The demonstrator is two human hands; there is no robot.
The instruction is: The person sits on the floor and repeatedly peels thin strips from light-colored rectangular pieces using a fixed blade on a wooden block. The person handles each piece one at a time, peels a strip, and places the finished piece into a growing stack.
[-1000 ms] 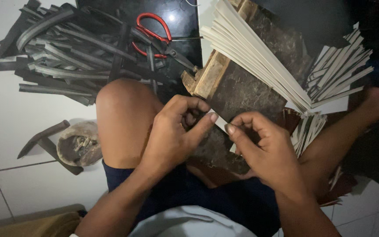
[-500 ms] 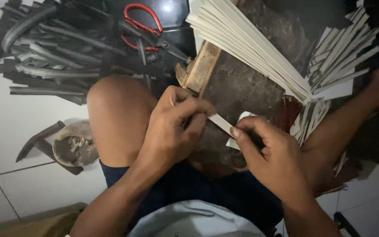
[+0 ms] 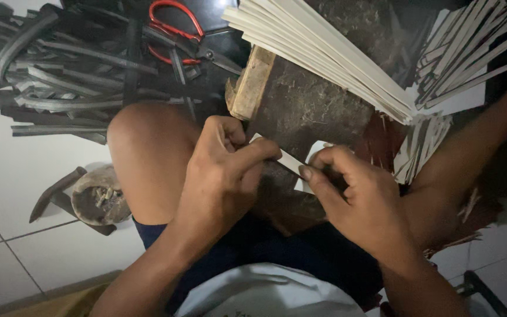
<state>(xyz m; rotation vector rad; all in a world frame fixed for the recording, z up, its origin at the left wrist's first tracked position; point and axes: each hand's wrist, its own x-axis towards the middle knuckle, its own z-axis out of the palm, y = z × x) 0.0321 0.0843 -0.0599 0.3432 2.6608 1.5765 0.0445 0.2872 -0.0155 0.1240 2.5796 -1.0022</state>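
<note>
White strip (image 3: 289, 159) between both hands (image 3: 224, 170) (image 3: 356, 194), near red scissors (image 3: 174, 29).

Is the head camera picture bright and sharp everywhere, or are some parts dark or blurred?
Head view: dim overall; the white strips and floor tiles are brightest, the right edge sinks into shadow. The left hand and right hand look fairly sharp.

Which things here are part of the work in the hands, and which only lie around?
In use:
- left hand and right hand, both pinching a small white strip
- dark block under it

Lying about:
- red scissors
- pile of black strips
- stack of white strips
- small round pot
</note>
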